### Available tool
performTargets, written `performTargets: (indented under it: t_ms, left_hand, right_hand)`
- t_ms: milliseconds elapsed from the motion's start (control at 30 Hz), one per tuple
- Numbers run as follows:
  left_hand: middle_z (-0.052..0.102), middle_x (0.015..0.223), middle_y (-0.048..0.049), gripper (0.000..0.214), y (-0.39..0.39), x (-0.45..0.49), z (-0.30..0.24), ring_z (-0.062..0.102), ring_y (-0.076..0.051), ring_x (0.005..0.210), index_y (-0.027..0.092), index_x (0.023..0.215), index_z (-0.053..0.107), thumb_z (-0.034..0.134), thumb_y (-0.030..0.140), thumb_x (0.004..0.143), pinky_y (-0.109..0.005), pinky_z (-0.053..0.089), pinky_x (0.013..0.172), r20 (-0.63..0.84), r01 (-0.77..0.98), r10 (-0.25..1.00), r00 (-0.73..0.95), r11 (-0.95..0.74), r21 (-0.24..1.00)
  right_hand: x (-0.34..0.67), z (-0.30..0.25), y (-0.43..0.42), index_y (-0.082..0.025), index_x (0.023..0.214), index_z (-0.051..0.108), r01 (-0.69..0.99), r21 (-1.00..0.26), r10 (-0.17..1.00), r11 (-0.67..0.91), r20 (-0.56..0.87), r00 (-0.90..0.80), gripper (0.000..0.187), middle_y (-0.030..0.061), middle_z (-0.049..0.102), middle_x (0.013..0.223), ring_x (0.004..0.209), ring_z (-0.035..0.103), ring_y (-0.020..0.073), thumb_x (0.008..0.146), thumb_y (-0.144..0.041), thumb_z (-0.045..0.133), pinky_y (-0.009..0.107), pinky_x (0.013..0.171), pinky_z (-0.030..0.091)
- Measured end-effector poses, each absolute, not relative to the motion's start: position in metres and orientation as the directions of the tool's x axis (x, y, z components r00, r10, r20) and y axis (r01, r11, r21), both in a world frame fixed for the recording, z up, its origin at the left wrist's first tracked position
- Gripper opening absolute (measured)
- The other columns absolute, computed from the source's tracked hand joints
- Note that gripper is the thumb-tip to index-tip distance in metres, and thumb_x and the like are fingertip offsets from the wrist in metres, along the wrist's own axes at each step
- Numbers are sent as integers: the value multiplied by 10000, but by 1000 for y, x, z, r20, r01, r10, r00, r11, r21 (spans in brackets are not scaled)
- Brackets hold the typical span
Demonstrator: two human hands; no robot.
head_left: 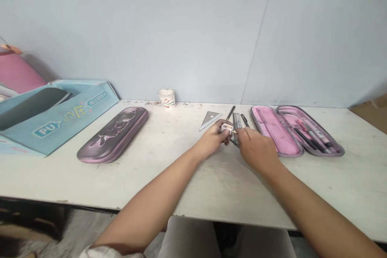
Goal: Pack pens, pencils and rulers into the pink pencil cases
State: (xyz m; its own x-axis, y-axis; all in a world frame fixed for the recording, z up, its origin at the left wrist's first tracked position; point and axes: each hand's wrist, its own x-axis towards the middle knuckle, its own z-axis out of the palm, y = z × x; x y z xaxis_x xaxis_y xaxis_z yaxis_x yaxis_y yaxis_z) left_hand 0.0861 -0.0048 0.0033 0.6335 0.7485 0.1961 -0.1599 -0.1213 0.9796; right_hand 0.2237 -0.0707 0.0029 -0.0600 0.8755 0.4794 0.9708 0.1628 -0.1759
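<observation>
Two hands meet over the table: my left hand pinches a small white object in its fingertips, while my right hand, fingers curled, reaches its edge; whether it grips, I cannot tell. Just beyond my fingers lie a ruler and set square. An open pink case sits right of my right hand.

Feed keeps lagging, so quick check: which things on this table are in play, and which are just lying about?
In play: small white and pink block in the grip of the left hand; grey straight rulers by the right hand; open pink pencil case beside them.
Lying about: closed purple pencil case; light blue cardboard box; white paper cup; grey triangular set square.
</observation>
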Motion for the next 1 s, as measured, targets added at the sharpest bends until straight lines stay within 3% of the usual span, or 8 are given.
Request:
performTargets:
  t_ms: [100,200,333,400,500,633,767,1000]
  left_hand:
    - [423,643,42,125,-9,86,6,397,-85,559,182,913,402,456,252,824,-238,363,580,214,-180,744,633,-127,975]
    - [429,659,38,107,-13,85,11,408,-93,589,193,925,393,431,253,845,-237,352,587,227,-74,732,642,-236,969]
    - [444,675,36,104,-15,87,13,402,-90,608,191,946,404,424,206,844,-233,348,610,239,27,677,696,-357,934]
    - [455,681,35,127,-13,88,11,401,-88,608,189,961,405,428,179,836,-232,347,620,237,50,667,706,-381,923]
    - [469,690,33,123,-10,91,5,406,-84,599,188,958,397,418,172,837,-230,347,612,214,32,700,681,-320,947]
    - [409,631,49,75,-7,94,-1,378,-81,557,185,910,367,392,170,841,-220,334,562,166,-104,751,639,-129,986]
    - [387,615,56,85,-8,94,1,367,-81,552,193,903,352,410,193,842,-223,343,565,163,-183,729,665,-52,982]
    - [401,632,55,62,-10,85,7,385,-82,569,197,910,363,392,187,856,-224,339,580,168,-17,661,731,-228,973]
  right_hand:
    - [221,7,-71,-161,782,544,977,-146,897,156,435,-78,251,72,570,665,584,502,157,870,-237,321,280,507,183]
    - [226,10,-69,-180,697,488,820,-535,946,203,324,-22,288,23,512,596,545,452,131,877,-330,320,254,511,230]
    - [239,7,-66,-208,647,389,145,-989,992,-18,-36,-124,318,-70,258,496,416,216,78,818,-476,386,220,414,171]
    - [242,5,-65,-213,660,378,-2,-988,971,-157,-154,-185,298,-89,184,501,407,129,68,792,-477,416,217,393,111]
    - [240,5,-63,-199,681,426,257,-965,995,-56,-75,-64,292,-59,298,509,419,242,80,824,-447,367,223,417,170]
    - [233,4,-65,-187,844,511,876,-462,933,139,358,41,241,50,579,732,608,498,151,865,-367,351,258,510,219]
    - [233,2,-68,-182,827,520,970,-159,888,182,451,-93,231,64,614,734,633,549,170,880,-298,328,277,517,200]
    - [239,2,-69,-187,673,485,726,-639,956,254,280,-88,325,-1,499,583,547,443,119,876,-393,335,246,529,255]
